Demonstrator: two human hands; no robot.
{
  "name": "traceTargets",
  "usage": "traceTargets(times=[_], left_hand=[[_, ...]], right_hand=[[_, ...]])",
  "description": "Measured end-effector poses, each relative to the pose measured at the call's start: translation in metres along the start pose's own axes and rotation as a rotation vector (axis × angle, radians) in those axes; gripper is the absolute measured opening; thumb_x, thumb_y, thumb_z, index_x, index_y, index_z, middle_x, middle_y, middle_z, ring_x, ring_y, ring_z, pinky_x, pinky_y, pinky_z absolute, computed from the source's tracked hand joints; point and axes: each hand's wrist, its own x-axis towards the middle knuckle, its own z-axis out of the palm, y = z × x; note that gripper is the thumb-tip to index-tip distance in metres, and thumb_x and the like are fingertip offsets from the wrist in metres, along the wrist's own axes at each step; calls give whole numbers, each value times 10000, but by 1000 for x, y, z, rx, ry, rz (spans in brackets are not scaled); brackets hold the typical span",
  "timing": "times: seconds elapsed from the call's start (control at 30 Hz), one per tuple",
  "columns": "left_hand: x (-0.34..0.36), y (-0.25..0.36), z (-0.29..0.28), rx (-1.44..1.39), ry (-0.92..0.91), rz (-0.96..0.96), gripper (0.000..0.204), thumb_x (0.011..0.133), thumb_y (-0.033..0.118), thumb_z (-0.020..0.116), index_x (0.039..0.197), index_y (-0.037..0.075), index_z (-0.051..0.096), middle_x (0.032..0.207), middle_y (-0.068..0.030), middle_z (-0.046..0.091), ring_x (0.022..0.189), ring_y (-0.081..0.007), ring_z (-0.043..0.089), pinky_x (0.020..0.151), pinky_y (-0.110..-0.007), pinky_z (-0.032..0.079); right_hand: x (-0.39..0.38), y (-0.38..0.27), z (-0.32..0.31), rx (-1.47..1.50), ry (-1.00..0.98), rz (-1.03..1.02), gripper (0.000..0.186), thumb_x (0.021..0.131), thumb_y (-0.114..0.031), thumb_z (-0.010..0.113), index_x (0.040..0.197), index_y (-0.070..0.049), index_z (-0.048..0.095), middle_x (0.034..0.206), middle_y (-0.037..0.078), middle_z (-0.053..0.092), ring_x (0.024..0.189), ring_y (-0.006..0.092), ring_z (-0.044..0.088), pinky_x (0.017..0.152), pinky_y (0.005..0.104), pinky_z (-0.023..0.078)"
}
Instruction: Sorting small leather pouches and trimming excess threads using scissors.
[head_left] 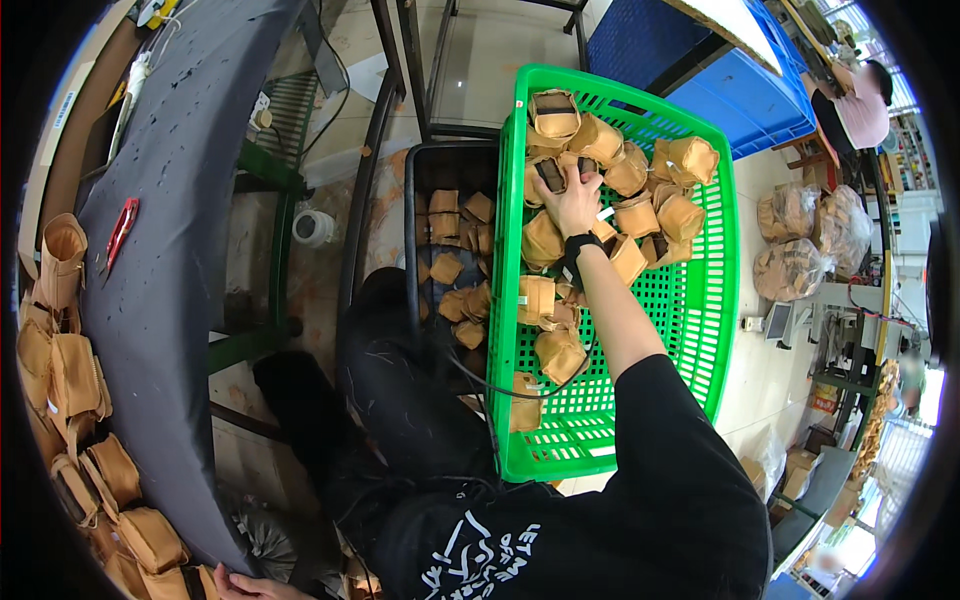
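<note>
My right hand reaches into a green plastic crate. Its fingers are closed over a small tan boxy pouch with a dark brown opening, among several similar tan pouches heaped in the crate. Low on the left, my left hand rests by the near end of the dark-covered table. Only part of it shows; the visible fingers look stretched out with nothing in them. Close to it, more tan pouches lie along the table's left side.
Left of the crate stands a black bin holding more tan pouches. Red-handled snips lie on the dark table. A blue crate is beyond the green one. Stuffed plastic bags sit on the floor at right. Another person is far right.
</note>
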Motion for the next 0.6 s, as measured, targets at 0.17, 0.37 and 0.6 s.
traceTargets(times=[0.17, 0.37, 0.6], left_hand=[[0, 5, 1, 21, 23, -3, 389, 960, 328, 388, 857, 22, 604, 865, -141, 615, 739, -315, 589, 661, -368, 476], [2, 1, 2, 40, 30, -53, 380, 949, 334, 418, 814, 43, 622, 745, -107, 608, 644, -299, 574, 585, -364, 459], [-1, -28, 1, -148, -168, -206, 137, 771, -17, 477, 847, 10, 588, 766, -127, 560, 699, -290, 556, 637, -353, 449]], right_hand=[[5, 20, 6, 56, 36, -108, 457, 682, -499, 687, 935, -129, 597, 951, 142, 443, 809, 349, 528, 684, 434, 452], [3, 24, -6, 228, 32, -211, 343, 730, -353, 698, 752, -17, 635, 736, 145, 525, 705, 331, 546, 634, 397, 453], [-10, 29, -104, 544, 76, -41, 178, 828, -205, 655, 784, -35, 622, 751, 5, 574, 706, 118, 523, 658, 260, 448]])
